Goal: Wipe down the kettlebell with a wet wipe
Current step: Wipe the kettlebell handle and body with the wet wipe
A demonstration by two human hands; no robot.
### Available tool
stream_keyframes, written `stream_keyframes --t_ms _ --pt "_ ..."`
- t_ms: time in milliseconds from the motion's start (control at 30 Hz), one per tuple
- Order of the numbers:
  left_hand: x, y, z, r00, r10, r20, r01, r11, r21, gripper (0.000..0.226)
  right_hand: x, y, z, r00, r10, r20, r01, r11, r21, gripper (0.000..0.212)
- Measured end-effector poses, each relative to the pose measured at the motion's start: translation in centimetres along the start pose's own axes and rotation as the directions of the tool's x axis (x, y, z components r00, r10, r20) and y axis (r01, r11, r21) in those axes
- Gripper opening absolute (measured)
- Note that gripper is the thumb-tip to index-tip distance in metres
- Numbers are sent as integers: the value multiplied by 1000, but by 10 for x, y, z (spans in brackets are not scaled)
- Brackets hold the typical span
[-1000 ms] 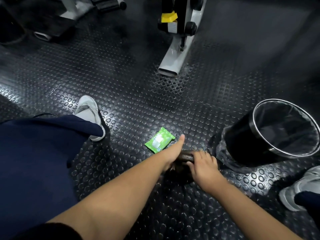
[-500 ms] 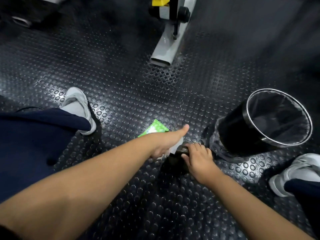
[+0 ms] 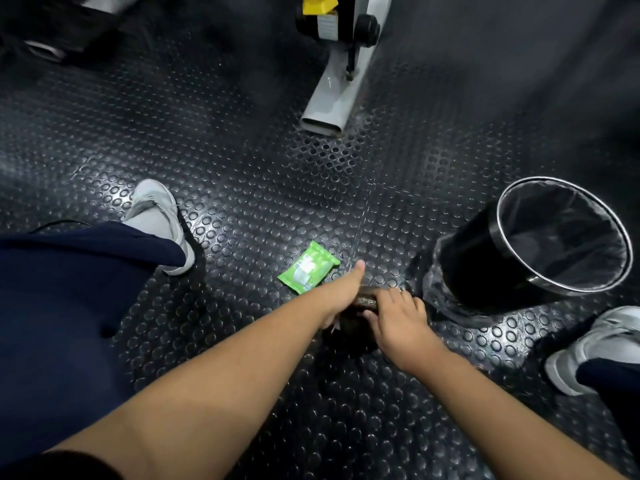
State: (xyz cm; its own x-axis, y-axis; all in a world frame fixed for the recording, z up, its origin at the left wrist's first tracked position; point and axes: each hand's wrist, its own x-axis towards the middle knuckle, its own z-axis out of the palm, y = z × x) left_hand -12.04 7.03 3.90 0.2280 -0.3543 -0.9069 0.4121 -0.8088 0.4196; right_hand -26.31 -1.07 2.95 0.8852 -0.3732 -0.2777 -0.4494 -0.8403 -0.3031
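Kettlebell [image 3: 365,300] low centre of frame, on studded floor [image 3: 242,188], left of lined bin [image 3: 464,268]. Right hand [image 3: 398,317] curled over handle, steadying. Left hand [image 3: 341,296] against bell's left side, thumb out, fingers hidden; grip unclear. Keep handle pinned, sweep round body.

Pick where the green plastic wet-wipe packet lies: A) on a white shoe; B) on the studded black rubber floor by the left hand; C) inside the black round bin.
B: the green plastic wet-wipe packet lies flat on the studded black rubber floor, just beyond the left hand.
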Motion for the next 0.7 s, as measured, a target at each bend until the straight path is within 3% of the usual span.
stream_keyframes --t_ms 267,400,533,633,700 --pt "-9 -7 -7 998 42 36 -34 980 -198 87 0 -1 -1 1000 17 18 -17 1000 15 42" --pt "-33 -3 1 992 108 65 -108 994 -17 88 -2 1 -2 1000 21 4 -21 1000 17 40" --pt "-56 -1 30 982 145 -121 -116 968 223 110 0 -4 -6 995 36 97 -39 999 27 43" --pt "-65 -11 46 965 186 -186 -110 927 360 90 5 -5 -6 986 50 161 -46 998 -32 55" --pt "-66 -20 42 949 238 -209 -141 908 395 78 4 -3 -5 986 55 157 -51 998 -34 40"
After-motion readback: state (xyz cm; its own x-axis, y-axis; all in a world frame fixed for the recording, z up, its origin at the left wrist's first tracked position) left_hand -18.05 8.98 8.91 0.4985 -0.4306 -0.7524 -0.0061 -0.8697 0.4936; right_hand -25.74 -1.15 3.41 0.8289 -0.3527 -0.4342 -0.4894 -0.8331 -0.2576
